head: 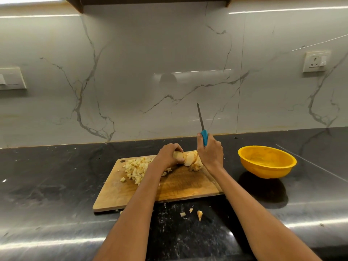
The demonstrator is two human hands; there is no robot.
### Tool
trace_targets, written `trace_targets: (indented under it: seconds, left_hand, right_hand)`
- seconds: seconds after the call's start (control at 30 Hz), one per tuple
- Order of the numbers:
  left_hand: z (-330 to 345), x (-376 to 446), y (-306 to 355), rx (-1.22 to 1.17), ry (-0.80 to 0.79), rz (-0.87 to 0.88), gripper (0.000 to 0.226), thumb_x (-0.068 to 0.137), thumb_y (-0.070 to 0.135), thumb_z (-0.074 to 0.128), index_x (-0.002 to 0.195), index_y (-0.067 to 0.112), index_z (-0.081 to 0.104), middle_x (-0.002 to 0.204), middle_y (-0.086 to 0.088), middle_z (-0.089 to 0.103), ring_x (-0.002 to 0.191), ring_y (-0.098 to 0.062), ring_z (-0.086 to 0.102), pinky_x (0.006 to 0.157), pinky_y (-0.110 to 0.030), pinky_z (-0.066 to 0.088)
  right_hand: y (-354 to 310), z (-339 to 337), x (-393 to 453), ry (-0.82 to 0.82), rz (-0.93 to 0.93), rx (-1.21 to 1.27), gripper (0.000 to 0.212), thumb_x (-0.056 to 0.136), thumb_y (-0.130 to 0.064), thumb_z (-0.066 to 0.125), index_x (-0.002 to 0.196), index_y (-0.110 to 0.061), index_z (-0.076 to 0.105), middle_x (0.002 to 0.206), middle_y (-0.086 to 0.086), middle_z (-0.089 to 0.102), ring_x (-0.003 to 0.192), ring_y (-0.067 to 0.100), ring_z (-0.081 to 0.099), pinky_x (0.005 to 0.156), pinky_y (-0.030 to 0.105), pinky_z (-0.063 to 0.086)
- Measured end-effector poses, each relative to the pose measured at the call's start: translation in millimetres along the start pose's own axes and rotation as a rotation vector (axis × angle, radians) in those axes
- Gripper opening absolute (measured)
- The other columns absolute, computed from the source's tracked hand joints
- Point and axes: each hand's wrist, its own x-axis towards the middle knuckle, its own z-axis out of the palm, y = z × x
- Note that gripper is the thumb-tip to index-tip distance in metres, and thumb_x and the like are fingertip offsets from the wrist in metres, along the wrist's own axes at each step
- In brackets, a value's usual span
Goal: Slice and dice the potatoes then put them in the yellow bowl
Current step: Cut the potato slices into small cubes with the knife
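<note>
On the wooden cutting board (180, 187) my left hand (167, 155) grips a potato (178, 156) at its uncut end. Several round slices (192, 159) lean against one another on its right side. My right hand (210, 150) holds a knife (202, 125) by its blue handle, blade pointing up and away, lifted off the board. A heap of diced potato (136, 169) lies on the board's left part. The yellow bowl (266, 162) stands on the counter to the right of the board and looks empty.
A few stray potato bits (199, 214) lie on the dark counter (56, 185) in front of the board. A marble backsplash rises behind, with a socket (316, 61) at right and a switch plate (11, 78) at left.
</note>
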Motion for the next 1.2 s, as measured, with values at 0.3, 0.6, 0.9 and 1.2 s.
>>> trace_targets:
  seconds: [0.3,0.6,0.9,1.2]
  left_hand:
    - [-5.5,-4.7,-1.1,-0.127,0.180,0.129,0.047,0.074,0.022,0.075,0.115,0.016,0.053,0.115,-0.001,0.055,0.100,-0.012,0.051,0.083,-0.021,0.045]
    - [-11.4,-34.3,10.9,-0.105,-0.017,0.179,0.068,0.068,0.015,0.079,0.130,0.017,0.049,0.122,-0.001,0.059,0.112,-0.014,0.053,0.092,-0.020,0.043]
    - [5.7,-92.5,23.5,-0.033,-0.042,0.084,0.070,0.076,0.041,0.072,0.137,0.020,0.044,0.136,-0.002,0.047,0.123,-0.018,0.044,0.102,-0.031,0.037]
    - [8.7,-113.6,19.6,-0.129,0.014,0.073,0.052,0.081,0.025,0.068,0.130,0.012,0.054,0.133,-0.004,0.054,0.119,-0.017,0.050,0.095,-0.023,0.038]
  right_hand:
    - [0.3,0.4,0.3,0.000,0.002,-0.002,0.036,0.099,-0.037,0.045,0.095,-0.003,0.057,0.068,-0.002,0.049,0.051,0.006,0.045,0.049,0.011,0.031]
    - [-6.1,-11.8,-7.0,-0.041,0.098,0.153,0.034,0.102,-0.033,0.036,0.086,-0.008,0.053,0.064,-0.003,0.048,0.057,0.008,0.047,0.052,0.017,0.037]
    - [-27.4,-46.8,-45.3,-0.455,0.495,0.601,0.043,0.103,-0.041,0.031,0.081,-0.009,0.050,0.056,0.004,0.047,0.035,0.010,0.042,0.033,0.020,0.038]
    - [-49.4,-90.5,-83.9,-0.657,0.411,0.131,0.042,0.103,-0.038,0.030,0.078,-0.011,0.049,0.062,0.004,0.052,0.042,0.012,0.048,0.036,0.022,0.040]
